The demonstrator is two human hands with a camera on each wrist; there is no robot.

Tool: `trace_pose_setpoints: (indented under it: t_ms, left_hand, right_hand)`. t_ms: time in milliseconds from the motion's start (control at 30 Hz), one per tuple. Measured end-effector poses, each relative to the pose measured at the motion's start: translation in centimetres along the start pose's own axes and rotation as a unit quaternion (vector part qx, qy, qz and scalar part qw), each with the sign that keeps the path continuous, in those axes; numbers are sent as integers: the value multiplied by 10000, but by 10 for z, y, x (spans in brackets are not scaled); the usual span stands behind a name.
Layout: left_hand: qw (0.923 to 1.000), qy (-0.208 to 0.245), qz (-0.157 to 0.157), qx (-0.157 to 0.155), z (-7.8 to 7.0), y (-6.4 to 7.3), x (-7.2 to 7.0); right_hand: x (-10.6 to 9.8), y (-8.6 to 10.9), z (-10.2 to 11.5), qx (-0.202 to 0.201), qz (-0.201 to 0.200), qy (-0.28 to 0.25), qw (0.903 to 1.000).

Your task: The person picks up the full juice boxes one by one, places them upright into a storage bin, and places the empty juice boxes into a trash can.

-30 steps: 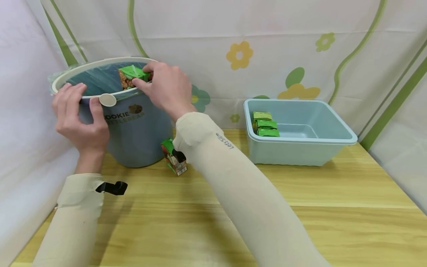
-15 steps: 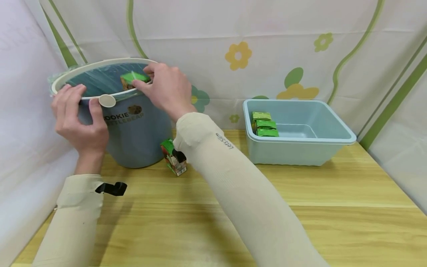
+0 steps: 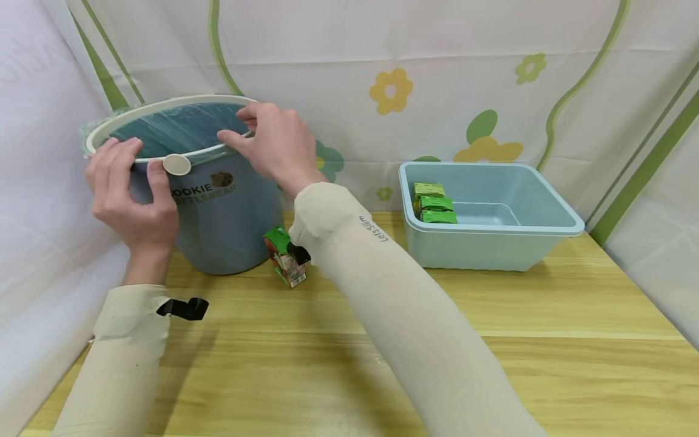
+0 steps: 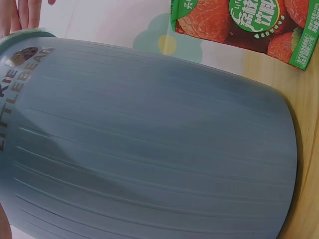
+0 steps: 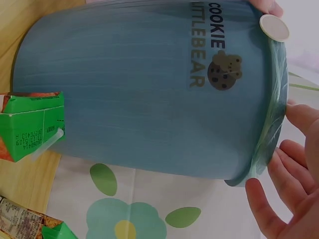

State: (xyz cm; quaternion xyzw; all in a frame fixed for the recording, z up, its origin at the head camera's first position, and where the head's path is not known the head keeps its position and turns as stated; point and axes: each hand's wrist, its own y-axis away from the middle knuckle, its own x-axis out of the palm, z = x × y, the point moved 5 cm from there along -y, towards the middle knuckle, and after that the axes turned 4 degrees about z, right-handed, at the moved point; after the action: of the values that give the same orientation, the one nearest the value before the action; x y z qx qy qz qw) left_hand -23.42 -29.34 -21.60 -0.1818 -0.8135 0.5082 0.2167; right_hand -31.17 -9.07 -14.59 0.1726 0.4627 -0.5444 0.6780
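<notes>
A blue-grey trash bin (image 3: pixel 229 212) with a pale rim and a clear plastic liner stands at the left. My left hand (image 3: pixel 133 194) grips its rim near the round cream tab, fingers over the edge and thumb outside. Over the right side of the rim is my right hand (image 3: pixel 275 142), thumb and fingers parted with nothing between them. In the right wrist view its fingers (image 5: pixel 286 184) lie at the lined edge. A green-topped juice box (image 3: pixel 285 258) stands on the table beside the bin, partly hidden by my right wrist. The bin's bottom is out of sight.
A light blue plastic tub (image 3: pixel 491 243) sits on the wooden table (image 3: pixel 262 364) at the right, with several green-topped boxes (image 3: pixel 437 205) along its left side. Behind hangs a white flowered cloth (image 3: pixel 327 73). Another brown-and-green box (image 5: pixel 30 219) shows low in the right wrist view.
The green-topped juice box in my right hand sank into the bin and is out of sight; the fingers have let go. My left hand stayed on the rim.
</notes>
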Motion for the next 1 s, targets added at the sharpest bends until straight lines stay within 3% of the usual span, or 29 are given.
trace_pose_setpoints:
  t_ms: [267,467,800,1000]
  left_hand:
    - [10000,-17,-37,38,-3,-1,-2]
    - [10000,-4,-89,26,-7,-1,-3]
    - [9999,96,-115,57,-13,-1,2]
    - [9999,95,-135,46,-13,0,3]
  right_hand:
    - [1,8,-1,-492,247,-77,9985]
    - [1,16,-12,-857,444,-563,9937]
    - [2,38,-76,-1188,-223,-2070,9708]
    - [14,49,-119,-847,-175,-2395,9670]
